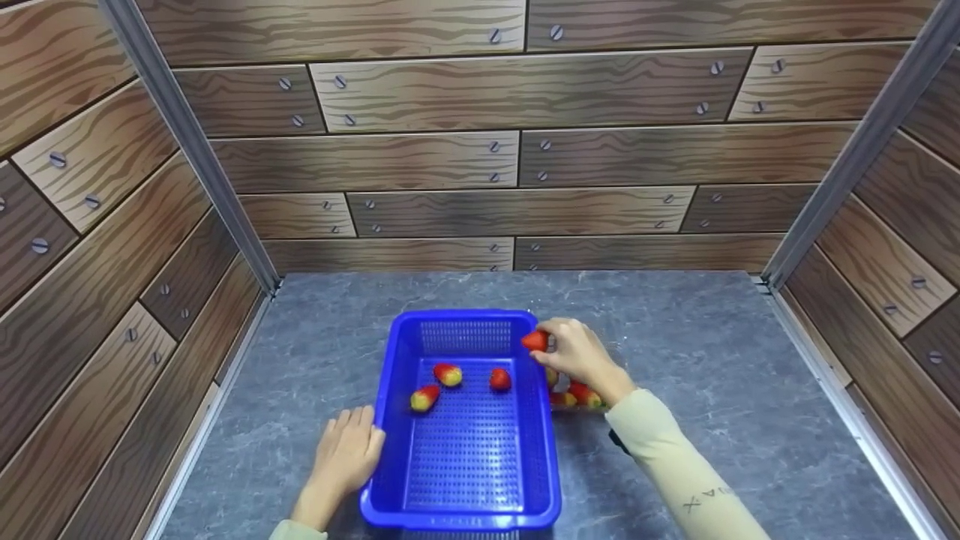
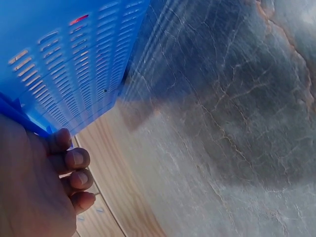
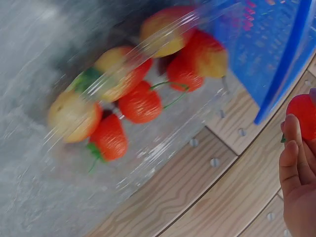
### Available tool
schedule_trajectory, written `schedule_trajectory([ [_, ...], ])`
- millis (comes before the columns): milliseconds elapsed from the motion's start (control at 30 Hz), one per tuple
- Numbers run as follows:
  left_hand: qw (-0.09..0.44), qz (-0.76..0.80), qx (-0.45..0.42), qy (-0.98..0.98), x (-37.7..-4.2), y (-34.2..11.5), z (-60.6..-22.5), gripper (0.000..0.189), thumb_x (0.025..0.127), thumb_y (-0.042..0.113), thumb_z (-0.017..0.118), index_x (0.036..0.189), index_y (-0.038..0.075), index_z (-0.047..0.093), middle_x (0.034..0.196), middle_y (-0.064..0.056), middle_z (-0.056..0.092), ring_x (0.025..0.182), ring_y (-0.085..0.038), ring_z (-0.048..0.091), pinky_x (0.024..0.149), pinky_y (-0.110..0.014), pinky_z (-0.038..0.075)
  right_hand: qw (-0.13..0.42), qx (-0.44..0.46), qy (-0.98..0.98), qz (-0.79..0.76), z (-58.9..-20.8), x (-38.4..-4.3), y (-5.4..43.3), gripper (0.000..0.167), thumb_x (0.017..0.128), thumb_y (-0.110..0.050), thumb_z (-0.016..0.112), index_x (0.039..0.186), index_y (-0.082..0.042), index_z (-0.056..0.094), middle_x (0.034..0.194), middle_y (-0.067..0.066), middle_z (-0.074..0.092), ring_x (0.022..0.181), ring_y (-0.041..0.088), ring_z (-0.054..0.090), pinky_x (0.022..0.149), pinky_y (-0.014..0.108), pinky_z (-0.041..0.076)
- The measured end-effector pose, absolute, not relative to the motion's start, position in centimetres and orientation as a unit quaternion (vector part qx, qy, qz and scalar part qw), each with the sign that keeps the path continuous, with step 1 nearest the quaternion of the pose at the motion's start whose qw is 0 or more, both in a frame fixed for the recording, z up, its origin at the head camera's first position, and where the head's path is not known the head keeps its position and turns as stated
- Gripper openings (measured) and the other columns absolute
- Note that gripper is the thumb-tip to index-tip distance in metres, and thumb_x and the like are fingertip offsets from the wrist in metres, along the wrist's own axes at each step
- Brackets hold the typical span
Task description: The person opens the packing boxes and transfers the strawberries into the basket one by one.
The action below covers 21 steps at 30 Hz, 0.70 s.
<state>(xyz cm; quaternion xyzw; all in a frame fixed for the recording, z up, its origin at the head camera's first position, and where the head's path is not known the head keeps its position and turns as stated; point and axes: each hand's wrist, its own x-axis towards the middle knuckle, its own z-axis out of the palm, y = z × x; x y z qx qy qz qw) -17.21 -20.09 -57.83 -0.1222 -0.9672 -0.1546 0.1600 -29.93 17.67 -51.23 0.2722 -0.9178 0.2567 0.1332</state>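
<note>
Fingers (image 1: 551, 325) of the right hand (image 1: 579, 351) pinch a red fruit (image 1: 534, 341) near the blue basket's (image 1: 465, 465) right rim; the left hand (image 1: 343, 451) touches its left side, whether gripping I cannot tell.

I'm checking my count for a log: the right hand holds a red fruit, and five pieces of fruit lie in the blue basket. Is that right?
Not quite: the head view shows three pieces of fruit lying in the blue basket, not five. The right hand does hold a red fruit.
</note>
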Motion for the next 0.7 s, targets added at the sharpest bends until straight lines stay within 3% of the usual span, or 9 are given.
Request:
schedule_trajectory([
  [400, 0.16, -0.158, -0.119, -0.967, -17.3, -20.1, -57.9, 0.02, 0.092, 0.015, 0.048, 0.102, 0.001, 0.058, 0.093, -0.014, 0.062, 0.091, -0.035, 0.057, 0.078, -0.048, 0.042, 0.139, 0.312, -0.897, 0.279, -51.9, -29.4, 13.6, 0.033, 0.073, -0.015, 0.083, 0.1, 0.0, 0.072, 0.093, 0.012, 0.071, 0.087, 0.031, 0.068, 0.08, 0.045, 0.054],
  [700, 0.157, -0.166, -0.12, -0.966, -17.2, -20.0, -58.0, 0.013, 0.093, 0.014, 0.047, 0.094, 0.005, 0.055, 0.089, -0.011, 0.06, 0.089, -0.034, 0.056, 0.076, -0.047, 0.042, 0.068, 0.337, -0.891, 0.297, -53.1, -28.1, 11.2, 0.03, 0.073, -0.016, 0.083, 0.097, -0.002, 0.072, 0.088, 0.008, 0.07, 0.079, 0.024, 0.065, 0.073, 0.038, 0.053],
])
